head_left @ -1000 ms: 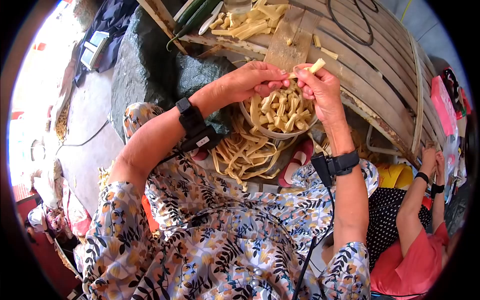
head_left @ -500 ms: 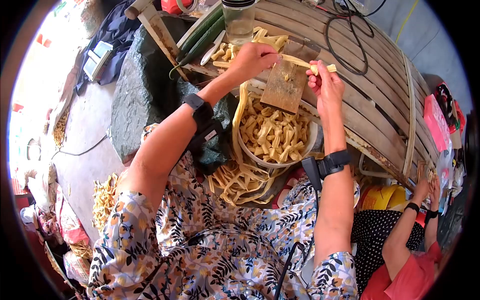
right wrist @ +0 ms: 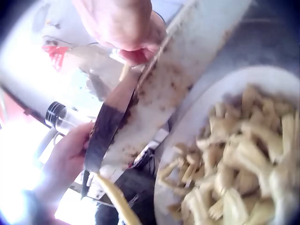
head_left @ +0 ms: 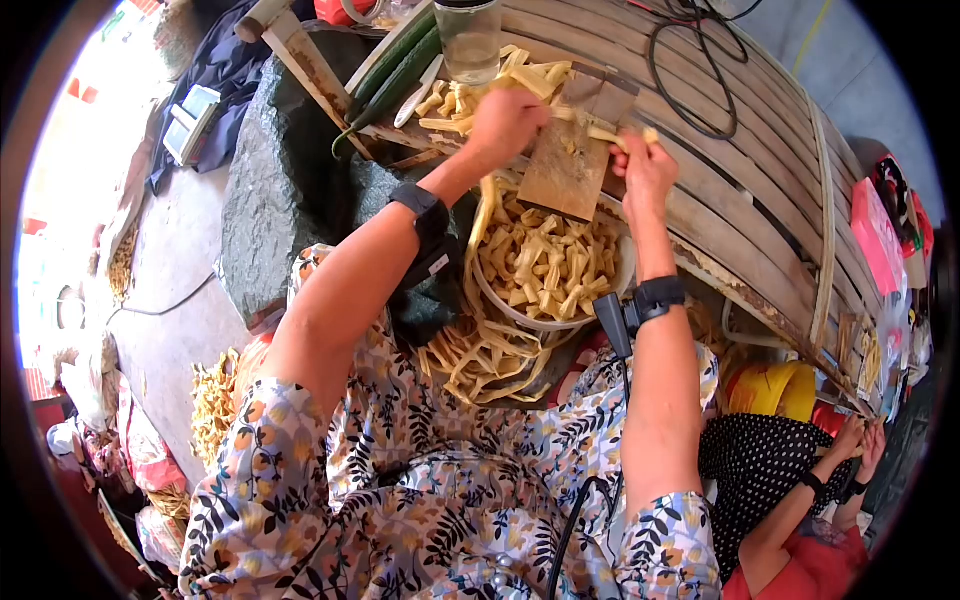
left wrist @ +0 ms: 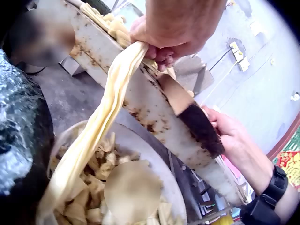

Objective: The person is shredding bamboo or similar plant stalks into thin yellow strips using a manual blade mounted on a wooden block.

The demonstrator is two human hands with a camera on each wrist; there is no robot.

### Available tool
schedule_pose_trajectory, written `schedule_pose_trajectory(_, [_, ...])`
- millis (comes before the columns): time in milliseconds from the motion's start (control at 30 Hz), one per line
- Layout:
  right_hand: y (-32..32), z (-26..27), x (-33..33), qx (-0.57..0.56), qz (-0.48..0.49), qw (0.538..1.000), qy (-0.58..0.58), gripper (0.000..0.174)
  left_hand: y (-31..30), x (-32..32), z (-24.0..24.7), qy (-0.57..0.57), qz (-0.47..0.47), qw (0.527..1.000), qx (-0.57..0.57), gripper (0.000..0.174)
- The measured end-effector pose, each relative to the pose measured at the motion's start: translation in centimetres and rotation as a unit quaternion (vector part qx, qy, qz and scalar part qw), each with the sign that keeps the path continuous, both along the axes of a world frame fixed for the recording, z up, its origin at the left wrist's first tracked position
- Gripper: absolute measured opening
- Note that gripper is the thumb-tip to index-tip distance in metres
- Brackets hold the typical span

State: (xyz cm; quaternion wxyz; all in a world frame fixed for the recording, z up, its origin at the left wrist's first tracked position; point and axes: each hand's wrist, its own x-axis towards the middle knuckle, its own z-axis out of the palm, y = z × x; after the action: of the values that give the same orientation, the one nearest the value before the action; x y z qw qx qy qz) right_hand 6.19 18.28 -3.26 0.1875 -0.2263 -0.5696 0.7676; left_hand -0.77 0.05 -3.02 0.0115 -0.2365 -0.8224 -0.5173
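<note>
A long, pale yellow, pleated strip (left wrist: 108, 98) hangs from my left hand (head_left: 508, 122) down over a white bucket (head_left: 628, 275). The fingers of that hand are curled round it, above the left side of a small wooden board (head_left: 565, 180). My right hand (head_left: 648, 175) pinches the other end at the board's right edge, where a stubby piece (head_left: 651, 135) sticks out past the fingers. Between the hands the strip crosses close over the board. Short knotted pieces (head_left: 545, 265) of the same pale yellow stuff fill the bucket, which stands below the board.
The board lies on a slatted wooden bench (head_left: 740, 190) with a rusty edge. More yellow pieces (head_left: 460, 105), a jar (head_left: 470, 45), green cucumbers (head_left: 400, 75) and a black cable (head_left: 655, 75) are on it. Loose strips (head_left: 490, 365) lie below the bucket. Another person's hands (head_left: 860, 445) work at right.
My hands were together over the bucket, then moved apart and up to the board with the strip stretched between them. Since then both hands have come slightly lower, bringing the strip closer over the board.
</note>
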Motion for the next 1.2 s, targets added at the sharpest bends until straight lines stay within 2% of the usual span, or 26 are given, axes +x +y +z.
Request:
schedule_pose_trajectory(33, [0.5,-0.2,0.2,0.020,-0.031,0.999,-0.018,0.021,-0.6,0.0,-0.2,0.001,0.018,1.000,-0.009,0.018])
schedule_pose_trajectory(67, [1.3,-0.2,0.4,0.070,-0.016,0.997,-0.010,0.022,-1.1,-0.3,-0.4,0.007,0.039,0.999,-0.016,0.018])
schedule_pose_trajectory(167, [0.1,3.3,2.8,0.092,0.054,0.994,-0.016,0.023,-1.8,1.8,2.7,-0.105,-0.055,0.990,0.072,0.019])
schedule_pose_trajectory(200, [0.1,3.8,3.7,0.105,0.099,0.988,-0.050,0.024,-2.3,3.0,3.5,-0.190,-0.097,0.972,0.101,0.019])
schedule_pose_trajectory(300, [-0.4,3.6,6.3,0.293,0.221,0.929,-0.054,0.024,-3.2,6.4,5.1,-0.317,-0.146,0.927,0.137,0.021])
schedule_pose_trajectory(333, [-0.3,3.5,7.3,0.371,0.237,0.898,0.019,0.027,-3.3,6.1,4.1,-0.359,-0.191,0.899,0.165,0.020])
schedule_pose_trajectory(433, [-0.3,4.3,9.0,0.373,0.144,0.915,0.044,0.028,-3.2,7.5,3.4,-0.320,-0.231,0.906,0.151,0.017])
schedule_pose_trajectory(467, [-0.4,4.9,9.4,0.338,0.140,0.930,0.036,0.026,-3.1,7.8,3.3,-0.291,-0.241,0.916,0.133,0.013])
schedule_pose_trajectory(567, [-1.1,3.9,8.8,0.306,0.147,0.936,0.091,0.024,-2.3,8.8,2.5,-0.183,-0.240,0.951,0.069,0.011])
schedule_pose_trajectory(600, [-1.6,3.9,8.7,0.319,0.149,0.932,0.091,0.023,-1.8,9.5,2.5,-0.137,-0.216,0.965,0.050,0.013])
schedule_pose_trajectory(633, [-1.9,3.8,8.6,0.324,0.166,0.928,0.075,0.024,-1.5,10.1,2.5,-0.029,-0.212,0.977,-0.003,0.014])
schedule_pose_trajectory(700, [-2.4,3.3,8.5,0.333,0.200,0.921,0.043,0.025,-1.0,11.0,2.3,0.189,-0.195,0.956,-0.107,0.017])
schedule_pose_trajectory(733, [-2.5,3.3,8.7,0.397,0.204,0.895,0.014,0.024,-0.8,11.5,2.2,0.126,-0.223,0.958,-0.128,0.020])
schedule_pose_trajectory(833, [-2.6,2.2,9.2,0.216,0.283,0.923,-0.148,0.020,-1.0,12.1,2.2,0.198,-0.259,0.938,-0.113,0.021])
schedule_pose_trajectory(867, [-2.0,1.9,9.0,0.298,0.323,0.886,-0.148,0.015,-1.1,12.3,2.1,0.171,-0.248,0.948,-0.098,0.018])
schedule_pose_trajectory(1000, [-1.4,2.5,10.1,0.275,0.270,0.911,-0.146,0.011,-3.4,10.1,3.4,0.008,-0.243,0.966,-0.083,0.014])
schedule_pose_trajectory(1033, [-1.5,2.7,10.4,0.253,0.316,0.901,-0.152,0.011,-3.9,9.5,3.6,-0.072,-0.249,0.965,-0.048,0.014])
schedule_pose_trajectory(1100, [-2.0,3.2,10.9,0.207,0.409,0.874,-0.159,0.011,-4.4,8.2,3.5,-0.078,-0.253,0.962,-0.064,0.014])
schedule_pose_trajectory(1133, [-2.8,4.1,11.3,0.103,0.506,0.844,-0.144,0.017,-4.6,7.8,3.3,-0.115,-0.262,0.957,-0.047,0.016])
schedule_pose_trajectory(1200, [-3.6,5.3,11.4,-0.077,0.518,0.850,-0.047,0.023,-4.5,7.2,2.8,-0.185,-0.279,0.942,-0.012,0.020])
